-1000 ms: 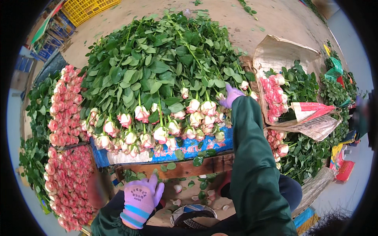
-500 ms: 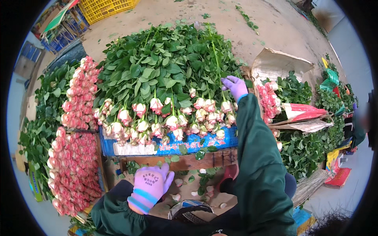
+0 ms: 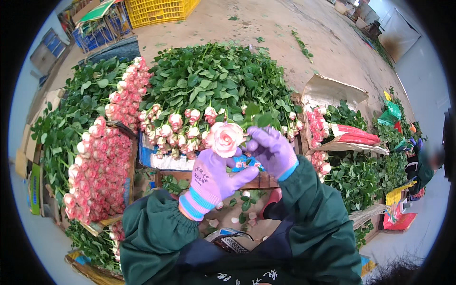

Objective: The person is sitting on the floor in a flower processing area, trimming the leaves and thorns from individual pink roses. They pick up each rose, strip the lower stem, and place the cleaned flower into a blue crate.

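Note:
A single pale pink rose (image 3: 224,139) with an open bloom is in front of me, above the near edge of the rose pile. My right hand (image 3: 272,151), in a lilac glove, is closed around its stem just beside the bloom, with fingers bent together. Green leaves stick up behind those fingers. My left hand (image 3: 213,175), gloved alike, is just below the bloom with its thumb stretched out to the right. The bloom partly hides its other fingers, and whether they touch the petals is unclear. Behind lies a broad pile of leafy rose stems (image 3: 213,71), blooms toward me.
Tightly stacked pink roses (image 3: 102,173) stand at the left. At the right, a paper wrapper (image 3: 332,90) lies around more roses. A wooden rail (image 3: 263,181) runs along the near side. A yellow crate (image 3: 161,12) is at the far left. Another person (image 3: 422,161) is at the far right.
My right hand has come from the pile's right side toward the middle, now with a rose. My left hand has risen from the wooden rail to the bloom. The whole view has shifted.

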{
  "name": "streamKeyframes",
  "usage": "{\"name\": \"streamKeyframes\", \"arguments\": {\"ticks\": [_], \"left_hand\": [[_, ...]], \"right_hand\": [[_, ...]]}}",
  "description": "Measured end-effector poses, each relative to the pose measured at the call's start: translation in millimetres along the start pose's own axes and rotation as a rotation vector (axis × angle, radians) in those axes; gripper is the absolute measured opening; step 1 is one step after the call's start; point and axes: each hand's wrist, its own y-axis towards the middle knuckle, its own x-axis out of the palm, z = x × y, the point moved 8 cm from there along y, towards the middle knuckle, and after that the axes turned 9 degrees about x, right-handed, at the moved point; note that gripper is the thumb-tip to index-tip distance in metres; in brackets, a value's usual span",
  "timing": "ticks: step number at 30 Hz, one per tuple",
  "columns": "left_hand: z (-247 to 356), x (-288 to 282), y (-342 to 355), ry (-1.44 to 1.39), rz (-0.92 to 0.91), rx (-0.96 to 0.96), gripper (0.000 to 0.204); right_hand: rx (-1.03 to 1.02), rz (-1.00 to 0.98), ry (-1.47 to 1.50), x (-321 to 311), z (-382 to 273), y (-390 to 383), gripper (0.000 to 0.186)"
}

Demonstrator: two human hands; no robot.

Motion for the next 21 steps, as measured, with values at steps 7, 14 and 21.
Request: {"name": "streamKeyframes", "arguments": {"ticks": [7, 14, 21], "left_hand": [[11, -19, -15, -0.372, 0.139, -0.204, 0.064], [32, -24, -15, -0.444, 0.020, -0.263, 0.052], [76, -30, -16, -0.117, -0.158, 0.210, 0.055]], "right_hand": [[0.058, 0.119, -0.164, 16, 39, -23, 0.025], [-0.032, -0.144, -0.495, 27, 58, -24, 0.030], [-0.045, -0.136, -0.486, 20, 59, -21, 0.029]]}}
